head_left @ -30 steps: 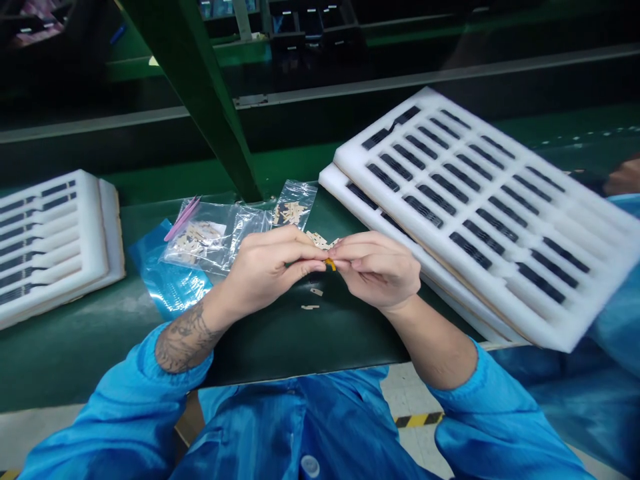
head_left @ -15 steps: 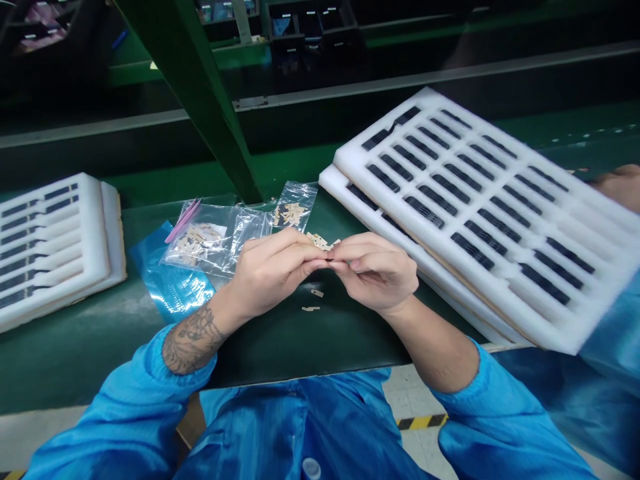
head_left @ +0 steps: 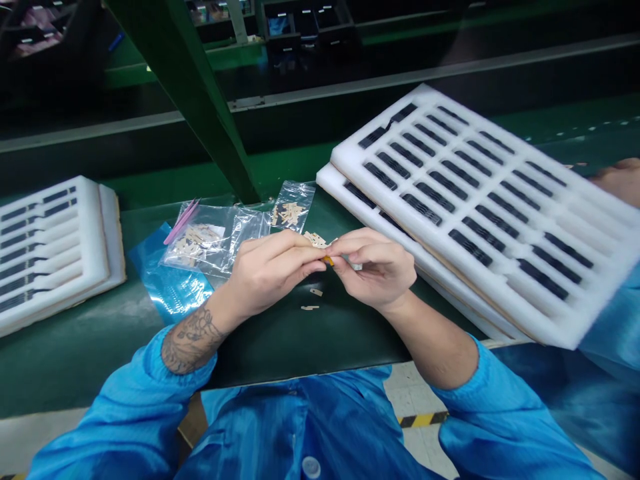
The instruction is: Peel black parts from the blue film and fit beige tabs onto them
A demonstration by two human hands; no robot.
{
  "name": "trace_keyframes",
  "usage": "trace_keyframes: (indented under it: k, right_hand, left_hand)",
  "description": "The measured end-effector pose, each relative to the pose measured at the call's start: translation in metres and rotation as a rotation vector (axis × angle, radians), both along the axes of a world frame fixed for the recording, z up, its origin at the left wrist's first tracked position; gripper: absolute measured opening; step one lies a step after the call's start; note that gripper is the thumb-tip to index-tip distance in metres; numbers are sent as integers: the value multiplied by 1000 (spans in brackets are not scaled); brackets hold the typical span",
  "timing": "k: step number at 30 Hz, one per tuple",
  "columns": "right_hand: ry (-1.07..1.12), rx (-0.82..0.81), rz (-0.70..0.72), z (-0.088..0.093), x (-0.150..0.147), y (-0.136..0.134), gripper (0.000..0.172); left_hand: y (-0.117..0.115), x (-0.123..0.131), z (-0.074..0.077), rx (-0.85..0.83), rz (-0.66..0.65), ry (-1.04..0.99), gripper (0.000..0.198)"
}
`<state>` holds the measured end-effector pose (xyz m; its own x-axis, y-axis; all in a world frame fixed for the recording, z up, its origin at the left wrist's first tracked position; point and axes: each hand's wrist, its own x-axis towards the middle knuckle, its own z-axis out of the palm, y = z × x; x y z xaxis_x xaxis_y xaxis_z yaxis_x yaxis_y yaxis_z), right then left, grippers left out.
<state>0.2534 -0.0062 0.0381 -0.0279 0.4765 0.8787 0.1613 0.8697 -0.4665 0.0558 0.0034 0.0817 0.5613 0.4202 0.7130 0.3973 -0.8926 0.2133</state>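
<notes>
My left hand point(head_left: 275, 267) and my right hand point(head_left: 375, 267) meet fingertip to fingertip above the dark green table. Pinched between them is a small orange piece point(head_left: 329, 261), mostly covered by the fingers. A pale bit point(head_left: 357, 267) shows beneath my right fingers. Just behind the fingertips lies a little pile of beige pieces point(head_left: 314, 239). On the table below my hands are a loose beige piece point(head_left: 317, 292) and a thin beige strip point(head_left: 310, 308). Clear bags of beige pieces point(head_left: 193, 245) lie behind my left hand.
Stacked white foam trays point(head_left: 505, 263) holding black parts stand at the right; another foam stack point(head_left: 95, 250) is at the left. Pink tweezers point(head_left: 181, 221) and a blue bag point(head_left: 175, 287) lie left of centre. A green post point(head_left: 200, 100) rises behind. Another person's hand point(head_left: 620, 181) is at far right.
The orange piece now shows between my fingertips, and my right fingers have shifted slightly. The whole view has moved a little.
</notes>
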Motion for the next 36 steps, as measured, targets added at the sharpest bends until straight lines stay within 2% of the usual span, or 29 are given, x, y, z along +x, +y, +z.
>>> trace_keyframes:
  k: [26,33,36]
  right_hand:
    - [18,-48,13,2,-2,-2,35]
    - [33,-47,-10,4,-4,-3,33]
    - [45,-50,3,5,-4,-4,36]
  left_hand:
    - [-2,3,3,-67,28,-43,6]
    - [-4,3,1,-10,102,-47,4]
    - [-4,3,2,-3,90,-66,4]
